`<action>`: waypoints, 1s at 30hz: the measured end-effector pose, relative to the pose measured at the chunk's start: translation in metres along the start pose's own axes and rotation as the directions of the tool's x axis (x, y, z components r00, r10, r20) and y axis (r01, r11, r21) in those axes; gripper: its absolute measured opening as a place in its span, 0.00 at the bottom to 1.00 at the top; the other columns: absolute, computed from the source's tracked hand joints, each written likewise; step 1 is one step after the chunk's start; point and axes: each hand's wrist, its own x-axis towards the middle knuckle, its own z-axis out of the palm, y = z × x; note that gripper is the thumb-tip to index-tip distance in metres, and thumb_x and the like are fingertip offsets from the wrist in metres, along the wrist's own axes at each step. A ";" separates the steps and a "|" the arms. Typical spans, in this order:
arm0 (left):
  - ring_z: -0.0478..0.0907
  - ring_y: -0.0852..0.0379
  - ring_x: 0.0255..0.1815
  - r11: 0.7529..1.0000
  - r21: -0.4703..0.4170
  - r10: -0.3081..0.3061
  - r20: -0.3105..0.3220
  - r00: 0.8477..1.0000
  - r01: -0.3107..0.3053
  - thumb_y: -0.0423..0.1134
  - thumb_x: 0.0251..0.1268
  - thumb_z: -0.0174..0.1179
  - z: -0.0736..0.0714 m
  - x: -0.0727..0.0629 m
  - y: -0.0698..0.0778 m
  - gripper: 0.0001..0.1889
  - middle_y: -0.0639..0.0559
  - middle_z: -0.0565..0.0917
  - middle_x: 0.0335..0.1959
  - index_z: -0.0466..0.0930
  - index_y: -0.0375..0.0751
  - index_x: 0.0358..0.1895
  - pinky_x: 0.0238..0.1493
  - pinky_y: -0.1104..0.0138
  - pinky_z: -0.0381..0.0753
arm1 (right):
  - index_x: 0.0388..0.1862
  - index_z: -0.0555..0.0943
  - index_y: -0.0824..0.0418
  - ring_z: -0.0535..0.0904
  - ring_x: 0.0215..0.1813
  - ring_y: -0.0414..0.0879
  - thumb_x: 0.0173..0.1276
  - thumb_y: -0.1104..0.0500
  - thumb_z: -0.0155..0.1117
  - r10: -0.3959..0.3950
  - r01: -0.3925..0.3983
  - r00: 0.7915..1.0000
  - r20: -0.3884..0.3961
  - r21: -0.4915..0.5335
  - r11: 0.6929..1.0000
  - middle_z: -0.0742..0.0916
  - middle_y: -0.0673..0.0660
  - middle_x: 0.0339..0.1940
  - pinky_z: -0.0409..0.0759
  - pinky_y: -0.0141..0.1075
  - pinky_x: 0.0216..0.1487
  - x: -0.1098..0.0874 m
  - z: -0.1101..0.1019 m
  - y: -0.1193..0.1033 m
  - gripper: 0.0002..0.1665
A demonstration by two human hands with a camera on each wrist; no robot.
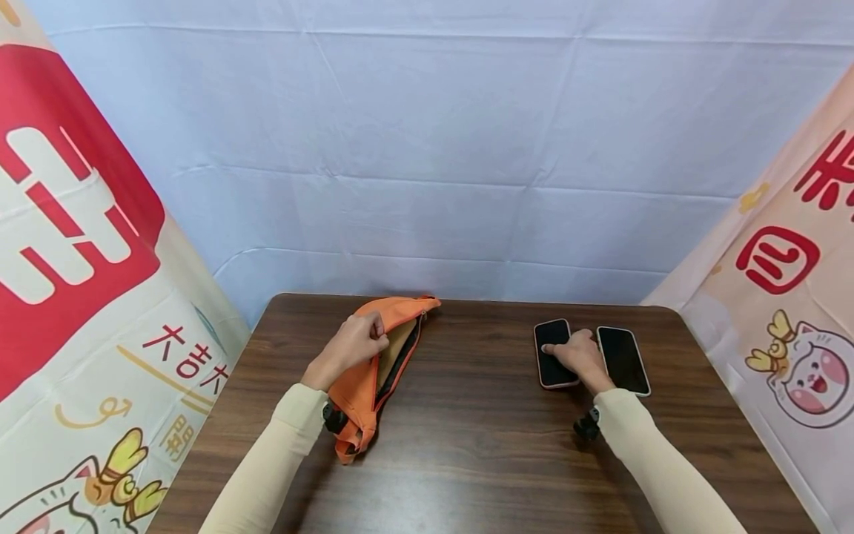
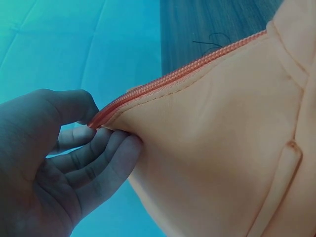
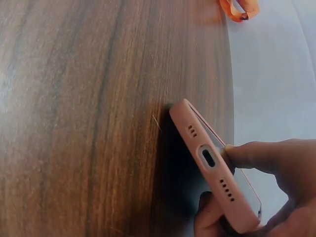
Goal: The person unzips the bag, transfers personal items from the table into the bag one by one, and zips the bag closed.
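Observation:
An orange bag [image 1: 356, 386] lies at the left of the table with its zipped mouth gaping. My left hand [image 1: 355, 343] pinches the zipper edge between thumb and fingers; the left wrist view shows the orange zipper [image 2: 163, 81] running away from the fingertips. At the right, my right hand [image 1: 582, 354] grips a smartphone [image 1: 552, 363] in a pink case, thumb on the screen side and fingers beneath. The right wrist view shows the pink case [image 3: 217, 168] end-on, tilted, its charging port toward the camera. A second smartphone [image 1: 623, 360] in a light case lies just right of that hand.
The brown wooden table [image 1: 480, 437] stretches between the bag and the phones. A pale cloth [image 1: 427, 148] hangs behind its far edge. Printed banners stand at the left [image 1: 73, 259] and right [image 1: 787, 297].

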 end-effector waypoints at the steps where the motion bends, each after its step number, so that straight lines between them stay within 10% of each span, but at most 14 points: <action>1: 0.71 0.58 0.23 1.000 0.001 -0.003 0.000 1.000 0.003 0.34 0.75 0.61 0.000 0.000 0.000 0.06 0.52 0.78 0.27 0.74 0.45 0.37 0.31 0.65 0.72 | 0.73 0.51 0.87 0.82 0.44 0.68 0.74 0.45 0.66 -0.001 0.001 1.000 0.001 0.006 1.000 0.80 0.78 0.46 0.81 0.57 0.49 0.000 0.000 -0.001 0.56; 11: 0.74 0.57 0.24 1.000 0.002 -0.022 0.005 1.000 0.022 0.35 0.75 0.62 -0.004 -0.002 0.003 0.07 0.51 0.78 0.27 0.74 0.45 0.36 0.32 0.64 0.74 | 0.56 0.76 0.79 0.84 0.36 0.59 0.75 0.46 0.66 -0.068 0.068 0.998 -0.003 -0.034 0.997 0.85 0.71 0.39 0.80 0.47 0.33 -0.003 -0.001 -0.005 0.34; 30: 0.72 0.58 0.24 1.000 0.003 -0.016 0.005 1.000 0.016 0.35 0.76 0.62 -0.007 -0.003 0.006 0.07 0.52 0.78 0.27 0.74 0.45 0.37 0.32 0.65 0.73 | 0.59 0.75 0.77 0.84 0.36 0.60 0.75 0.46 0.60 -0.075 0.074 0.996 -0.057 -0.004 0.997 0.85 0.74 0.45 0.81 0.48 0.34 -0.003 0.008 -0.006 0.33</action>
